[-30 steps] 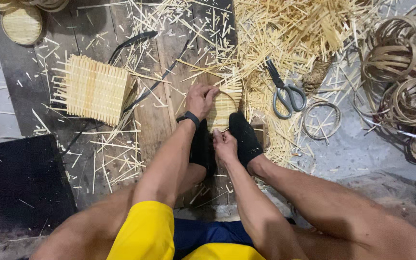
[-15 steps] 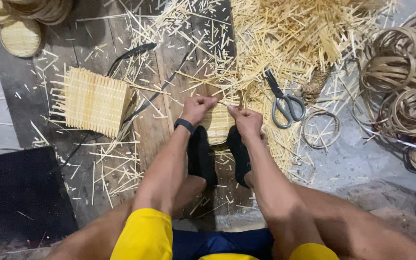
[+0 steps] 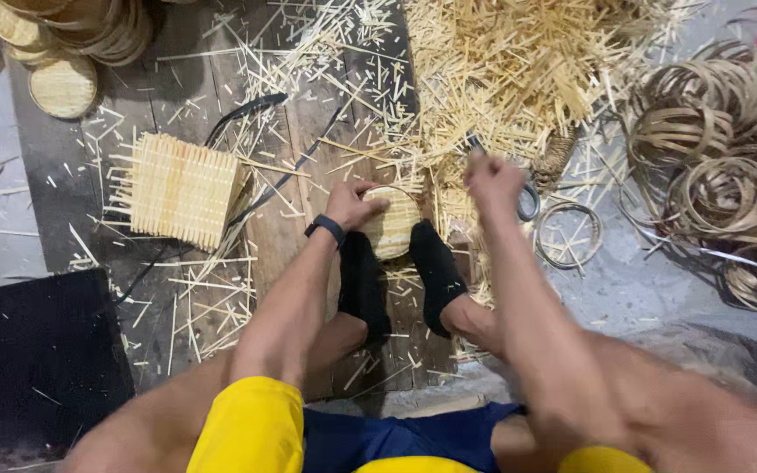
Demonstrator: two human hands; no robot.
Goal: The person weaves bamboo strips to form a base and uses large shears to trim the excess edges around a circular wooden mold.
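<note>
A small round woven bamboo disc (image 3: 393,229) stands on the wooden board, held between my two feet in black socks (image 3: 435,271). My left hand (image 3: 352,204), with a black wristband, grips the disc's left edge. My right hand (image 3: 492,180) is raised to the right of the disc, blurred, fingers curled, directly over a pair of scissors (image 3: 530,203). Only the scissors' handle loop and a blade tip show past the hand. Whether the hand grips them is unclear.
A square woven mat (image 3: 181,188) with loose ends lies to the left. A heap of bamboo slivers (image 3: 519,70) spreads behind. Coiled bamboo rings (image 3: 720,166) pile at the right, one loose ring (image 3: 569,233) near the scissors. Stacked round discs (image 3: 63,83) sit far left.
My right hand left the disc and swung up and to the right, over the scissors. My left hand stayed on the disc's edge.
</note>
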